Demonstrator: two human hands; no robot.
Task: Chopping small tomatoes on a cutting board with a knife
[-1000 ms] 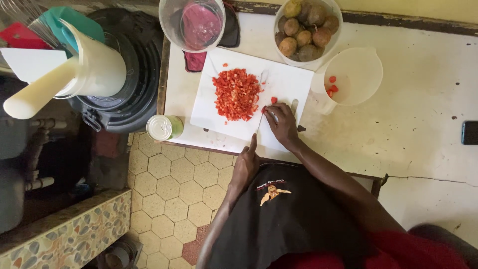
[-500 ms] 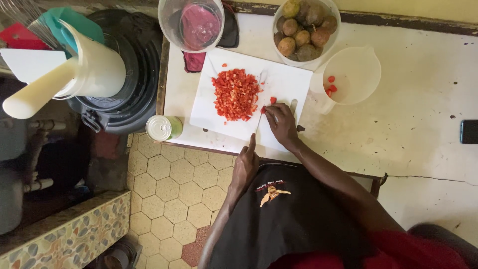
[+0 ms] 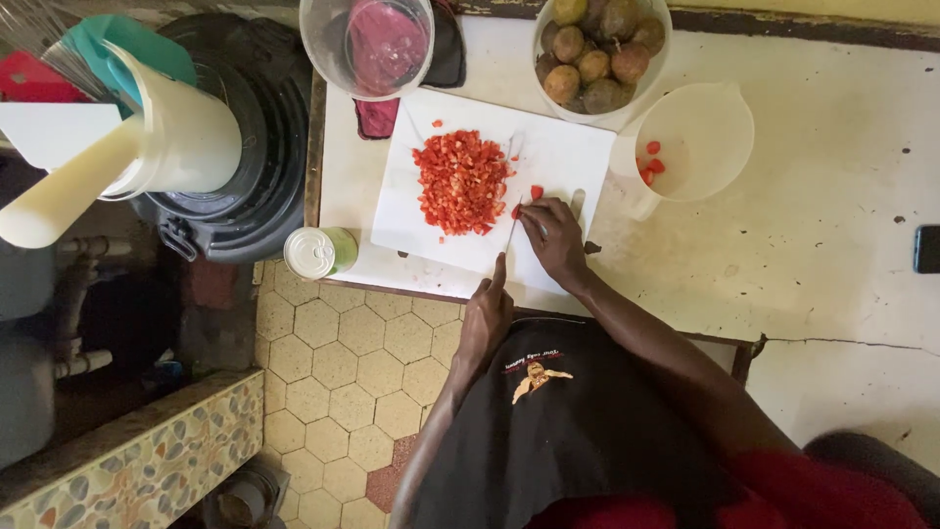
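Looking down from the head camera, the only view, I see my right hand [image 3: 553,240] resting on the white cutting board [image 3: 568,157], fingers curled over something small and red at the board's near edge. A thin knife blade [image 3: 514,230] runs from under that hand back toward my left hand [image 3: 487,313], which is at the counter's edge with the index finger stretched forward along the blade. I judge my left hand is gripping the knife handle, though the handle itself is hidden under the palm. My right hand pins the piece down rather than grasping it.

The pile of chopped red pepper [image 3: 462,181] lies at ten o'clock from my right hand, mid-board, with one loose bit [image 3: 536,192] just beside my fingertips at twelve o'clock.

To cut this last piece well, I should keep my right fingertips tucked back behind the knuckles, hold the tip down and rock the blade, and keep the cuts as fine as the dice in the pile.

Around the board: a bowl of brownish round fruit [image 3: 597,54] at one o'clock, a white plastic jug [image 3: 697,142] holding a few red bits at two o'clock, a clear bowl [image 3: 367,44] at eleven o'clock, and a small tin [image 3: 315,253] at nine o'clock near the counter's corner.
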